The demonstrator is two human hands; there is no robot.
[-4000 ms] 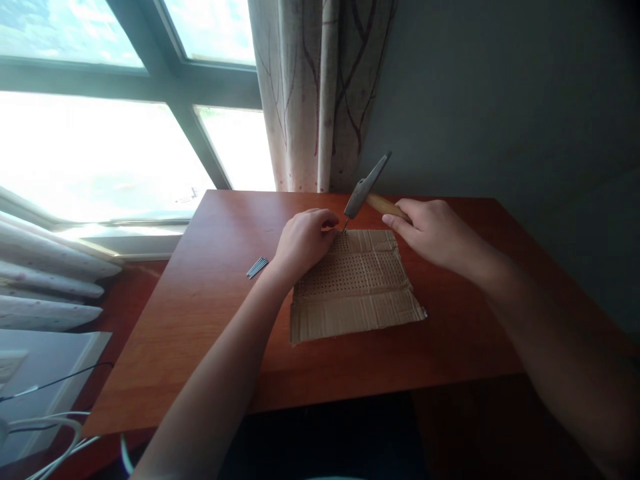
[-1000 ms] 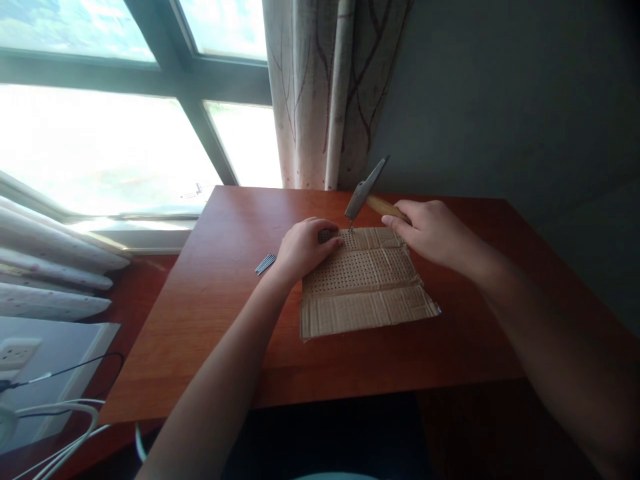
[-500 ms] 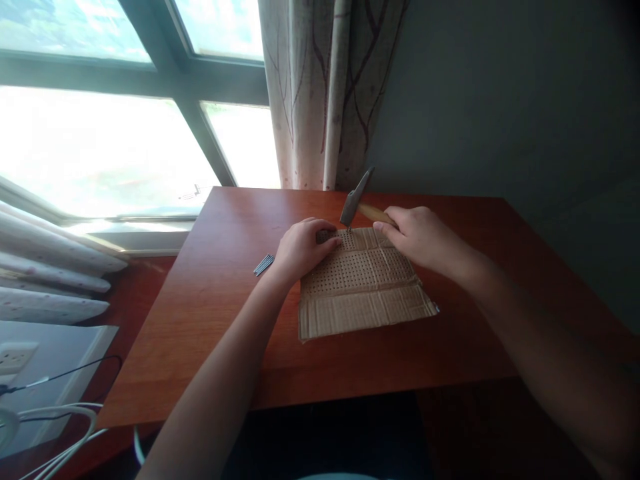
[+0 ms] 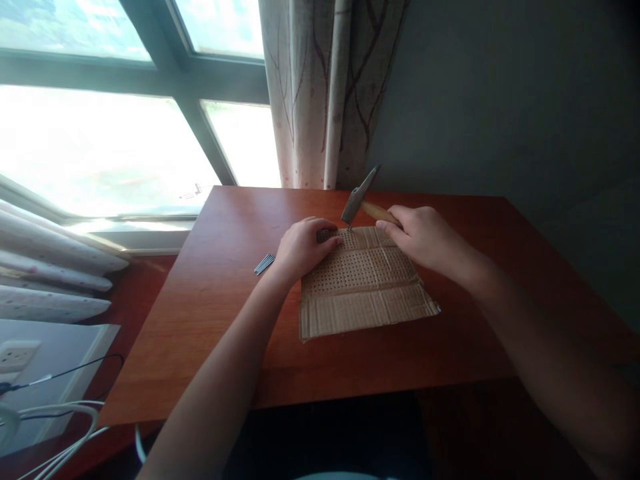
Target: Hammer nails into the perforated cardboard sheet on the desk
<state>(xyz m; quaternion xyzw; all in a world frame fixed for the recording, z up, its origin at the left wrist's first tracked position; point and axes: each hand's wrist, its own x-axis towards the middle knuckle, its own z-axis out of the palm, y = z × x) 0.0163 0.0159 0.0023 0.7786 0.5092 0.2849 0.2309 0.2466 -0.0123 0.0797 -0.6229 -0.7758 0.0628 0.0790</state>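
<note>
A flat piece of brown cardboard (image 4: 365, 287) full of small holes lies on the reddish wooden table (image 4: 225, 313). My left hand (image 4: 303, 248) rests curled on the cardboard's far left corner, fingers pressed down on it. My right hand (image 4: 425, 237) grips the wooden handle of a small hammer (image 4: 359, 197). The hammer's metal head hangs just above a nail (image 4: 349, 230) standing at the cardboard's far edge, right of my left fingertips.
A small bundle of loose nails (image 4: 264, 264) lies on the table left of my left hand. A patterned curtain (image 4: 325, 93) and a window (image 4: 110, 133) stand behind the table. White cables (image 4: 55, 433) and a wall socket (image 4: 17, 355) sit at the lower left.
Four seconds ago my left fingers pinched the nail under the hammer; now they press the cardboard beside it. In the last second the hammer head stays low over the nail with small movements.
</note>
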